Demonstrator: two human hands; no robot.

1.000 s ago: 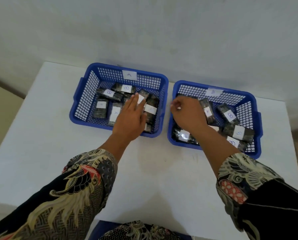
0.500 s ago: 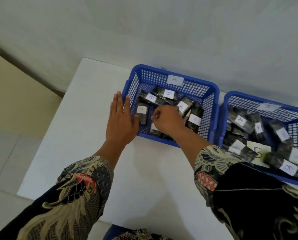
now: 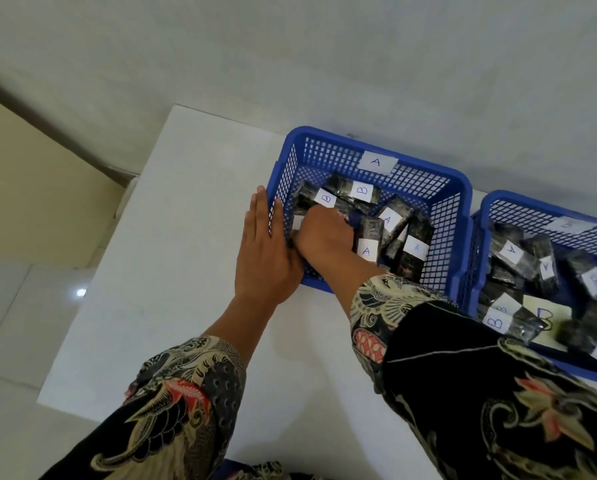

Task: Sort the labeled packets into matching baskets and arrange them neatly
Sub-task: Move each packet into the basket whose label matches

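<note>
Nearest the camera, two patterned sleeves [image 3: 172, 403] reached out over the white table [image 3: 172, 258]. The left hand [image 3: 260, 258] lay flat, fingers straight and together, against the outer left wall of the basket marked A [image 3: 461, 237], steadying it. The right hand [image 3: 321, 233] was down inside that basket with its fingers curled among the packets; whether they had closed on one, I could not tell, since the knuckles hid the fingertips.

The packets looked small, light and soft: dark contents in glossy clear wrap, each with a white paper label. That film would likely be slippery and would crumple rather than break, so a pinch across the short sides, or by the label band, seemed the sounder hold; nothing about them appeared fragile.

There were two blue baskets. In basket A I counted about seven packets showing: three read A [image 3: 366, 251], two read B [image 3: 326, 198], one label was mostly hidden by the right hand, and one showed only its dark back. The two B packets sat toward the far left corner, just beyond the right hand, and by the task they belonged next door.

Farther right, the second basket [image 3: 532, 206], its tag blurred, held roughly eight or nine packets; two read A [image 3: 512, 250], at least two read B [image 3: 497, 322], the rest too smeared to read. Beyond stood the plain wall [image 3: 325, 64].
</note>
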